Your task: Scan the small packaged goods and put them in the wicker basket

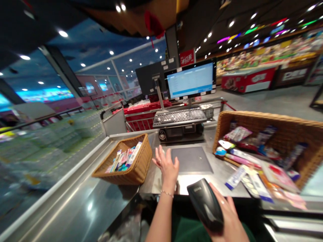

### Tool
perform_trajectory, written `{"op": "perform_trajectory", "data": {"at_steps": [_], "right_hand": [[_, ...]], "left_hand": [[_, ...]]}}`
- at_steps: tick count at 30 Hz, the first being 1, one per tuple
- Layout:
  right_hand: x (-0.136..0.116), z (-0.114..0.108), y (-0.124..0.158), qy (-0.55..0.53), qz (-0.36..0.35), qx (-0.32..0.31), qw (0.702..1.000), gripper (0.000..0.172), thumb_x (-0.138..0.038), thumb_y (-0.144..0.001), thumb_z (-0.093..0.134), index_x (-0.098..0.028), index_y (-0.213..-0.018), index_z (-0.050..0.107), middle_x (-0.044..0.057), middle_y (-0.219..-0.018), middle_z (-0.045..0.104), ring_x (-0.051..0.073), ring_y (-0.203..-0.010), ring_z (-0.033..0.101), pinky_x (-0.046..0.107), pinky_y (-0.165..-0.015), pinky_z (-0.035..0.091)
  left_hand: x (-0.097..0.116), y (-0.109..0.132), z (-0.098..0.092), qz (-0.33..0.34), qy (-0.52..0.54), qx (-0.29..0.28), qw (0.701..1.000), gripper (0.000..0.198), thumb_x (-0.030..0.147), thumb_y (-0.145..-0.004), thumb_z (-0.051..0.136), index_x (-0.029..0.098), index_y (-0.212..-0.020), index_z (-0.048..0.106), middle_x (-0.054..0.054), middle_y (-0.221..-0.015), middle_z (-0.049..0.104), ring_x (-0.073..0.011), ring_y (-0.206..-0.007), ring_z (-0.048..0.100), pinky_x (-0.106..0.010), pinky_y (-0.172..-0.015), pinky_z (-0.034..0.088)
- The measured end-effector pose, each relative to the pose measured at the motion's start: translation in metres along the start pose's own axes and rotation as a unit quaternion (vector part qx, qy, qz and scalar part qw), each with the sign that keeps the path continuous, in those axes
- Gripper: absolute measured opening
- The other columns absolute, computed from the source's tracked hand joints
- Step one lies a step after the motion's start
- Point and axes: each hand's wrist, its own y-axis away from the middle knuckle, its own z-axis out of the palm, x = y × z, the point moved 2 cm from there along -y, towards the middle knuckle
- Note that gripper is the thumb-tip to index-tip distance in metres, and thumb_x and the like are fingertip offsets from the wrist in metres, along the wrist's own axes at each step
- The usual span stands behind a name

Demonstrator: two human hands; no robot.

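My left hand point(168, 166) hovers open over the steel checkout counter point(219, 171), fingers spread, just right of a small wicker basket point(137, 168) that holds toothpaste boxes and other small packs. My right hand point(227, 215) is closed around a black handheld barcode scanner point(205, 203), held low near my body. To the right a larger wicker basket point(277, 119) lies tipped on its side, and several tubes and packets point(252, 174) spill from it onto the counter.
A keyboard point(179, 117) and a lit screen point(190, 80) stand at the back of the counter, with a dark flat scan plate point(191, 159) in front. Red shopping baskets point(141, 116) sit behind a rail. A steel conveyor ledge point(75, 201) runs at the left.
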Motion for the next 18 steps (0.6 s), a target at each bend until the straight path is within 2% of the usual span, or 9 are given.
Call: {"op": "perform_trajectory", "data": {"at_steps": [4,13,18], "right_hand": [[0.006,-0.003,0.002,0.019,0.009,-0.007,1.0,0.058,-0.028,-0.08,0.045,-0.016,-0.136,0.038,0.017,-0.139,0.056,0.034,-0.134,0.048,0.059,-0.11,0.032],[0.013,-0.013,0.007,0.015,0.048,-0.004,0.999,0.059,-0.025,-0.078,0.043,-0.019,-0.137,0.04,0.012,-0.142,0.055,0.027,-0.137,0.046,0.055,-0.116,0.024],[0.016,-0.017,0.008,0.007,0.068,0.003,0.998,0.059,-0.024,-0.077,0.043,-0.018,-0.136,0.042,0.012,-0.141,0.055,0.027,-0.136,0.047,0.054,-0.117,0.021]], "left_hand": [[0.013,0.005,0.005,0.007,0.007,-0.022,1.0,0.043,0.025,-0.084,0.057,0.02,-0.126,0.059,-0.016,-0.156,0.032,-0.035,-0.148,0.02,-0.069,-0.113,0.019],[0.04,0.014,0.013,0.033,0.023,-0.053,0.998,0.044,0.025,-0.083,0.059,0.021,-0.126,0.06,-0.014,-0.156,0.033,-0.035,-0.148,0.02,-0.069,-0.114,0.019],[0.051,0.017,0.015,0.043,0.035,-0.066,0.996,0.044,0.025,-0.084,0.059,0.021,-0.127,0.059,-0.014,-0.157,0.032,-0.0344,-0.149,0.018,-0.068,-0.115,0.017]]}}
